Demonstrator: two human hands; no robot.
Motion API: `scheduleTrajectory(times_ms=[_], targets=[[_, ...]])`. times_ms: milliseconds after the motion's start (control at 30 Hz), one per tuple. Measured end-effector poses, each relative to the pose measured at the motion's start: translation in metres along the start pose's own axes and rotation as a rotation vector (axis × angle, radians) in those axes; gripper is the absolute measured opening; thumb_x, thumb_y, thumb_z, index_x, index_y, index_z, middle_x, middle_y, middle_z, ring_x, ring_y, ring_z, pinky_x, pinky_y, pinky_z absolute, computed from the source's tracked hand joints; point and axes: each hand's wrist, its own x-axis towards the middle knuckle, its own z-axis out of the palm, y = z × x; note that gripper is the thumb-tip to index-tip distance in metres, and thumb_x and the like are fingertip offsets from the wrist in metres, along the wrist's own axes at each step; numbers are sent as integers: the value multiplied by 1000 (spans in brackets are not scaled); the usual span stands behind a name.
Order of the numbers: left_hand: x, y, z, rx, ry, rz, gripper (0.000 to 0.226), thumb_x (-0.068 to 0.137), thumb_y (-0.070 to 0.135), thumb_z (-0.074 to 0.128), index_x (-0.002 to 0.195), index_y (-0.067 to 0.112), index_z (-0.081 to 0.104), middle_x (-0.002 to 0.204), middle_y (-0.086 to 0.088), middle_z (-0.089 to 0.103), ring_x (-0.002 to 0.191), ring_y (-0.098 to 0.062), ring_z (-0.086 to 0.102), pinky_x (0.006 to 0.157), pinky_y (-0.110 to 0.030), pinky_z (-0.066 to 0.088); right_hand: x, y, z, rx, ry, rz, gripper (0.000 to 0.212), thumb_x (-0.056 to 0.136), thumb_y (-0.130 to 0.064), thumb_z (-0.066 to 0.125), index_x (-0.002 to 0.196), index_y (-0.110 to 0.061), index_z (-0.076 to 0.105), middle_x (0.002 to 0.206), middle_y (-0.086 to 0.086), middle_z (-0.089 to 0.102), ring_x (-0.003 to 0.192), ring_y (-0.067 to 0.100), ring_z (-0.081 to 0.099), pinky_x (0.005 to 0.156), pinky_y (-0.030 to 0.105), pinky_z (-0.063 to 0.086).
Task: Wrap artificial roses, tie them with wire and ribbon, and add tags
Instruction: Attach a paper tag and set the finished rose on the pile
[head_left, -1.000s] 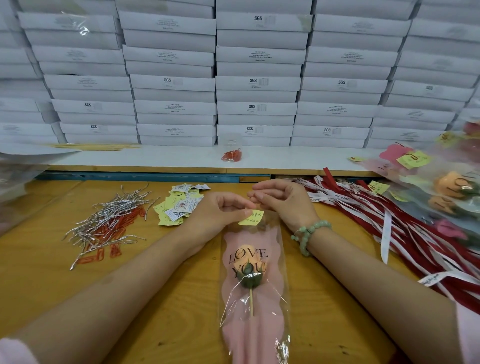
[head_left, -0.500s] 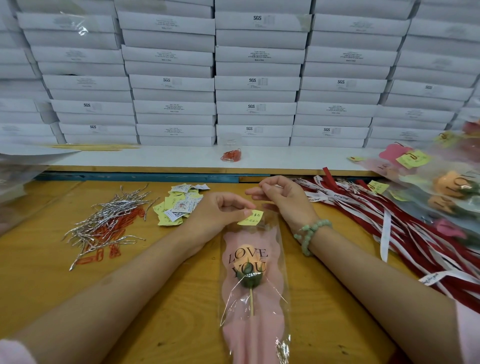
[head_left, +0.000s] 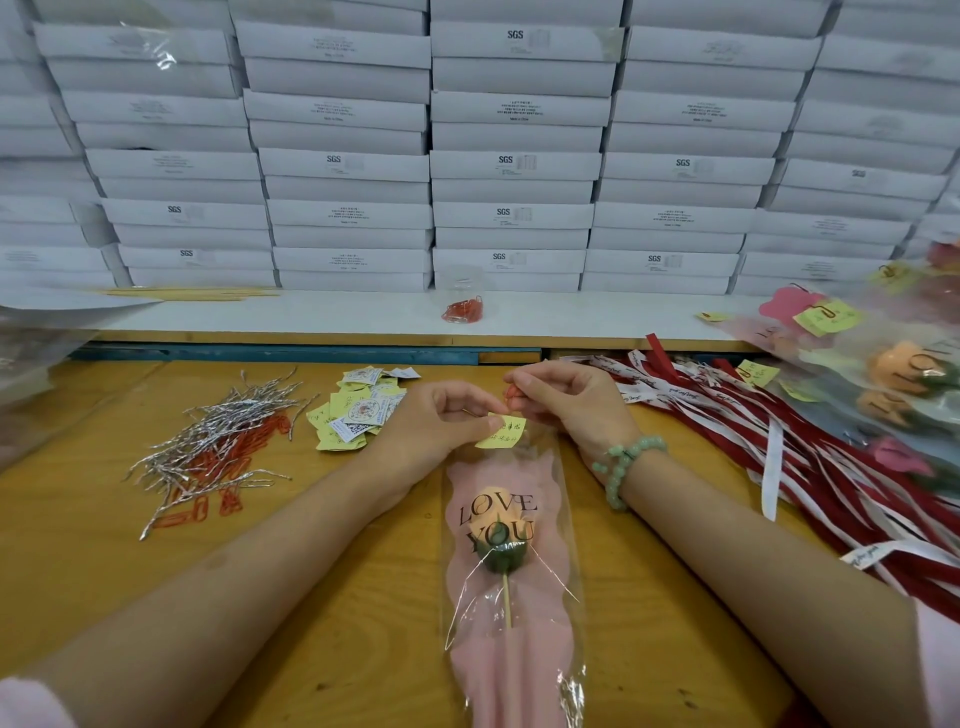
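Head view: compared with a second ago, the right hand (head_left: 571, 405) has drawn slightly away from the left hand (head_left: 441, 421). A small red paper clip (head_left: 510, 393) now shows pinched between its thumb and forefinger. The left hand has not moved; its thumb and curled fingers pinch the yellow tag (head_left: 504, 434) against the top edge of the sleeve.

The wrapped rose (head_left: 501, 525) lies flat on the wooden table (head_left: 337, 623), midway along its near edge. Its long axis runs near to far, with the flower head toward the far edge and the stem toward the person.

Silver wire ties (head_left: 228, 431) and loose tags (head_left: 358, 410) lie to the left. Red and white ribbons (head_left: 831, 483) spread toward the right edge.
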Motion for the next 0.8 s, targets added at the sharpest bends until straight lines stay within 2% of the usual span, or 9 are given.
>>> scheduleTrajectory(times_ms=[433, 700, 800], targets=[[-1, 2, 0, 3, 4, -16, 13, 83, 9, 74, 95, 13, 74, 83, 3, 75, 78, -8, 70, 65, -13, 50, 0, 0, 1, -81, 27, 1, 10, 83, -8, 71, 89, -16, 72, 81, 3, 76, 79, 13, 72, 78, 27, 58], [-1, 2, 1, -23, 16, -4, 11, 83, 6, 74, 91, 13, 72, 76, 4, 73, 72, -6, 68, 62, -13, 49, 1, -1, 1, -159, 31, -25, 11, 80, -11, 75, 89, -16, 71, 81, 2, 75, 77, 13, 72, 65, 19, 54], [-1, 2, 1, -17, 20, -4, 11, 83, 6, 74, 93, 11, 72, 76, 5, 72, 72, -6, 68, 63, -14, 49, 0, 0, 2, -142, 19, -37, 7, 82, -11, 72, 89, -14, 72, 82, 6, 75, 79, 18, 73, 72, 27, 58]])
